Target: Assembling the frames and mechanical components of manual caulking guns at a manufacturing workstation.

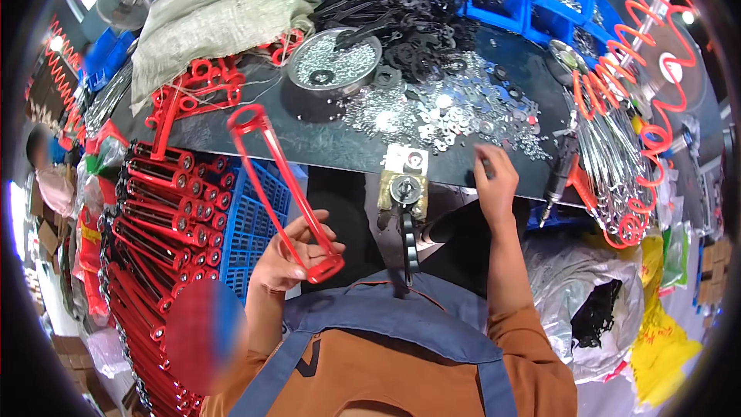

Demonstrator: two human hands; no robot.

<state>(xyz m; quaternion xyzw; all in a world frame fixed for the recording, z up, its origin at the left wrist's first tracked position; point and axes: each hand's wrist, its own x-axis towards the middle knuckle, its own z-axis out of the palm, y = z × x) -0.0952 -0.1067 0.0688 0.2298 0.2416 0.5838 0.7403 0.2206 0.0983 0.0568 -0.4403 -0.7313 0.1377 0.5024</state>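
One red frame (pixel 293 185) lies across the left hand (pixel 278 264).

The single view looked from the left of two fisheye cameras worn on the person's head, above the near side of the tabletop (pixel 324 143). It faced steeply down and forward, spreading wide past both ends of the tabletop. Close below the lens came the apron (pixel 394 324), on the tabletop's near side; the blue bins (pixel 552 14) stood farther off, along its far side.
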